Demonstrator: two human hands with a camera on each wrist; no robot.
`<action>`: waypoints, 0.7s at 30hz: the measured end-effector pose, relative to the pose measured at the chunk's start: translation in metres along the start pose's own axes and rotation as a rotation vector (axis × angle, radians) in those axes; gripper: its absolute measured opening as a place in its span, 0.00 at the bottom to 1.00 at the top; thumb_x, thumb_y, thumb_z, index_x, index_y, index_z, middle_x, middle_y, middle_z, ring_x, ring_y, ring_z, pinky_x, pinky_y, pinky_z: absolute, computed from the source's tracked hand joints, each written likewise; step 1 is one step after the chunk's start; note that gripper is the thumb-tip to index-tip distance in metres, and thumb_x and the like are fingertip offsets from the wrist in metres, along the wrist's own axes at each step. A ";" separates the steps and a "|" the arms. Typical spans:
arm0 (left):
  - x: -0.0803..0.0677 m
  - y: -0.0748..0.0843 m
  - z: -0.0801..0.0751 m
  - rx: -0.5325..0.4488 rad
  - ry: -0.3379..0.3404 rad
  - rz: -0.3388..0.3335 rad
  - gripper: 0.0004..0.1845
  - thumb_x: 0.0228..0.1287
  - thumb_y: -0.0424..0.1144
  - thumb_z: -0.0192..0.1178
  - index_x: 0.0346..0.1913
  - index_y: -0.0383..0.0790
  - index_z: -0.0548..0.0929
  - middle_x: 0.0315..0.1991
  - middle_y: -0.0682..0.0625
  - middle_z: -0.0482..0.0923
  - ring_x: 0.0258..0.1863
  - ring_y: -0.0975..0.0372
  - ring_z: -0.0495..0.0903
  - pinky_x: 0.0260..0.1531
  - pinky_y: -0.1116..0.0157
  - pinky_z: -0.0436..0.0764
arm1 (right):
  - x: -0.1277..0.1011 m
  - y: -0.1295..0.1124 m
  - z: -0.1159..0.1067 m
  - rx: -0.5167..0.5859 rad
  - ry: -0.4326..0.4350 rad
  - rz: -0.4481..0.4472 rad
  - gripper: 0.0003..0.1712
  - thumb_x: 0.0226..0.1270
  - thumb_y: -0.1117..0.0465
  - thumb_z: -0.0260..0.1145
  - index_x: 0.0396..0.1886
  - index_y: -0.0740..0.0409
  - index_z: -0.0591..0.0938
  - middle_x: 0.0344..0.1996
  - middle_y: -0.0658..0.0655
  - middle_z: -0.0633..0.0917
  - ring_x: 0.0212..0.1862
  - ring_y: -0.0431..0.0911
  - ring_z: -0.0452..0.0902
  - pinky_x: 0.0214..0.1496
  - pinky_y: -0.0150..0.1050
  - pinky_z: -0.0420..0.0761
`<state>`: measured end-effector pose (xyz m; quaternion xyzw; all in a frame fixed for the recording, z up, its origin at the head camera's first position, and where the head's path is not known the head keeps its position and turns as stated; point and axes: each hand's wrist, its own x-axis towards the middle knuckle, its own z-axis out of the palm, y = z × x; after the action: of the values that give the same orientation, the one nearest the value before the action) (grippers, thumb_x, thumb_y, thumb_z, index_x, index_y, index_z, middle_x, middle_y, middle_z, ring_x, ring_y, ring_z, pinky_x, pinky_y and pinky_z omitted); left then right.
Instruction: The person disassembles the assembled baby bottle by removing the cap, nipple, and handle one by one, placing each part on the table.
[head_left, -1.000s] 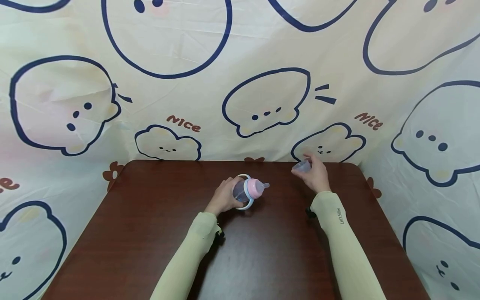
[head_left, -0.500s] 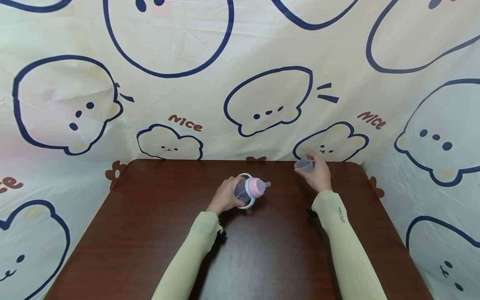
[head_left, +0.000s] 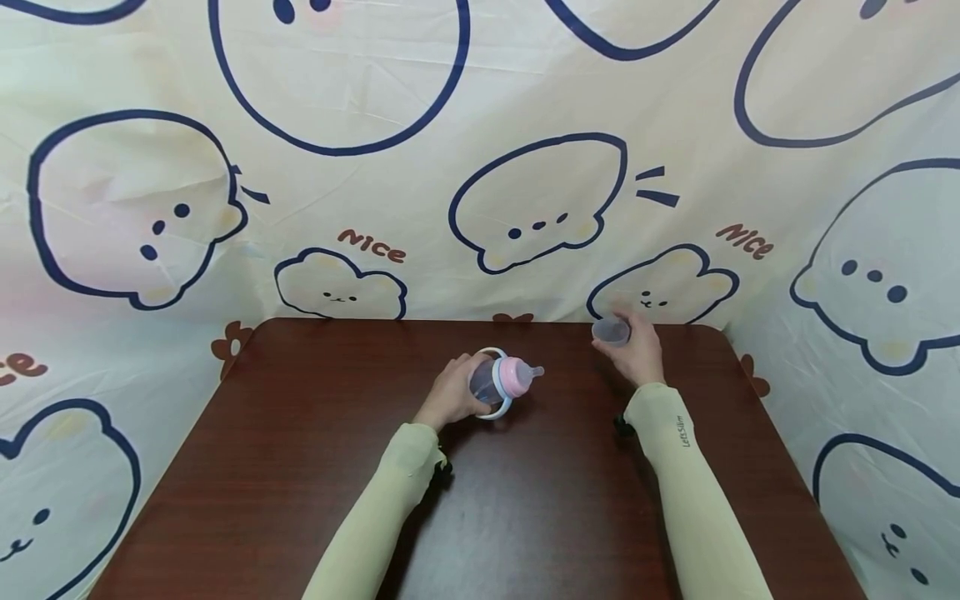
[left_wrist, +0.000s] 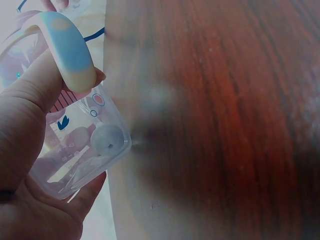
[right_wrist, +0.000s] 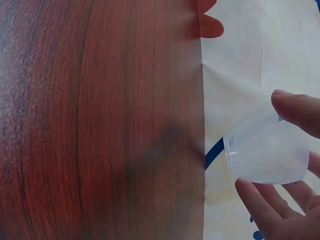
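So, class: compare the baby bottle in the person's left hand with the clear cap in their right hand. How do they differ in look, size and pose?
The baby bottle has a pink collar, a teat and looped handles; the clear cap is plain and colourless. The bottle is clearly larger than the cap. The bottle is tilted, teat towards the cap, in the left hand; the cap is held in the fingertips of the right hand. Both are see-through plastic, held over the table.

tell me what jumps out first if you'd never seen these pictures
The baby bottle with its pink collar and pale blue handles, tipped on its side near the middle of the dark wood table, gripped by the left hand. To its right, near the table's far edge, the right hand holds the clear cap in its fingertips. Behind it all hangs a cream cartoon-animal cloth printed "nice".
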<state>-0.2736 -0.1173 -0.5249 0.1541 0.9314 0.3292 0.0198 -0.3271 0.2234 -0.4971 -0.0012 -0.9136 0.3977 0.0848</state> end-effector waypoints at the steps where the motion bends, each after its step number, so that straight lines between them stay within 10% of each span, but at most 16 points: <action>1: 0.000 0.000 0.000 -0.002 -0.001 -0.003 0.44 0.40 0.36 0.85 0.65 0.48 0.78 0.55 0.45 0.78 0.55 0.51 0.74 0.56 0.48 0.78 | 0.000 0.001 0.000 0.002 0.000 0.000 0.42 0.63 0.55 0.77 0.74 0.59 0.70 0.70 0.69 0.72 0.70 0.66 0.68 0.69 0.66 0.71; 21: -0.001 0.000 -0.002 -0.025 -0.012 -0.015 0.44 0.41 0.36 0.85 0.65 0.48 0.77 0.55 0.45 0.78 0.56 0.51 0.74 0.56 0.47 0.78 | 0.002 0.007 0.006 0.007 -0.072 0.090 0.44 0.67 0.54 0.74 0.77 0.61 0.65 0.71 0.72 0.64 0.70 0.68 0.64 0.71 0.67 0.68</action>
<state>-0.2732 -0.1190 -0.5236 0.1490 0.9282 0.3395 0.0298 -0.3306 0.2244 -0.5058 -0.0276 -0.9137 0.4040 0.0341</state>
